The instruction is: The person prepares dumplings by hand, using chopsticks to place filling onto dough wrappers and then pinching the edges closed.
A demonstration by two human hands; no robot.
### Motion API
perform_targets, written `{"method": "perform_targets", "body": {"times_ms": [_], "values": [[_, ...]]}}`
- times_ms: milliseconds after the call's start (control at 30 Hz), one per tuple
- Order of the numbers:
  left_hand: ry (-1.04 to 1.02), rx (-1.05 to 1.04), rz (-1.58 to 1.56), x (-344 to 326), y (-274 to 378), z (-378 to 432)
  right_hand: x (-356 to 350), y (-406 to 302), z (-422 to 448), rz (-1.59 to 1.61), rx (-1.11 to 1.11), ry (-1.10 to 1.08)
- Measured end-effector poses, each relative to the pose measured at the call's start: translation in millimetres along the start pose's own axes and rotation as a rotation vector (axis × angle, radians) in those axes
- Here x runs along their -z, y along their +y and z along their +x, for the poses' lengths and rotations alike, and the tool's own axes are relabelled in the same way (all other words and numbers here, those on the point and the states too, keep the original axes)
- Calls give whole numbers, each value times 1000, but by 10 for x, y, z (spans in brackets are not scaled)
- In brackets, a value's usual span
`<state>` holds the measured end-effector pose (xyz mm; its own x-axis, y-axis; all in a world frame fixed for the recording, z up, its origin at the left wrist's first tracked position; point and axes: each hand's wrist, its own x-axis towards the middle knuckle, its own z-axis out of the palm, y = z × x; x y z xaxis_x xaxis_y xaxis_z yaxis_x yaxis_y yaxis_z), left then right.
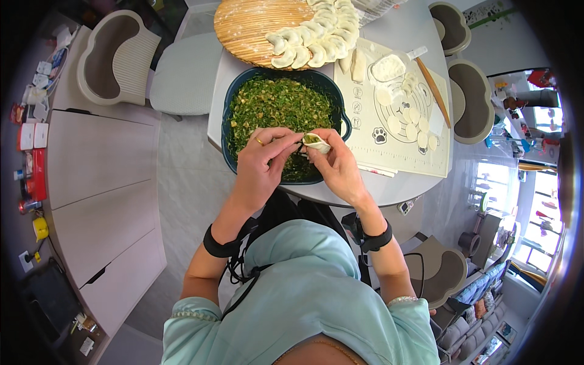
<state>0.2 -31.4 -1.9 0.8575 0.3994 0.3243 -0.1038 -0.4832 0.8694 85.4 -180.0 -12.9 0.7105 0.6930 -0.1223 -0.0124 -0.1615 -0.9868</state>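
A partly folded dumpling (318,145) sits in my right hand (340,163), its wrapper open at the top with green filling showing. My left hand (264,160) has thumb and fingers drawn together at the dumpling's left edge. Whether those fingertips grip the wrapper or something small and dark beside it is unclear. Both hands are over a dark blue basin (226,122) of chopped green filling (280,102). Beyond the basin, a round woven tray (248,27) carries rows of folded dumplings (319,34). Round dough wrappers (410,130) lie on a printed pastry mat (365,137) to the right.
Dough strips (358,66), a flour container (388,68) and a wooden rolling pin (432,91) lie on the mat. Chairs (472,100) stand around the table (422,186). Along the left runs a cabinet (102,155) with items on top.
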Motion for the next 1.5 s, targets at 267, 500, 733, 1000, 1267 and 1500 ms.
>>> {"method": "perform_targets", "body": {"times_ms": [267,500,733,1000,1267,1500], "values": [[-43,-155,145,15,14,43,1,-89,-22,-151,-6,-20],[79,9,-19,70,18,52,28,-171,-13,188,-84,-56],[-79,143,-132,74,38,25,-42,-148,14,629,-183,-52],[-81,41,-121,40,-21,-9,-62,-172,11,476,-128,-102],[-73,31,-82,58,28,0,-94,-216,7,560,-200,-80],[-65,-1,-76,57,26,-1,-76,-245,-1,517,-205,-81]]}}
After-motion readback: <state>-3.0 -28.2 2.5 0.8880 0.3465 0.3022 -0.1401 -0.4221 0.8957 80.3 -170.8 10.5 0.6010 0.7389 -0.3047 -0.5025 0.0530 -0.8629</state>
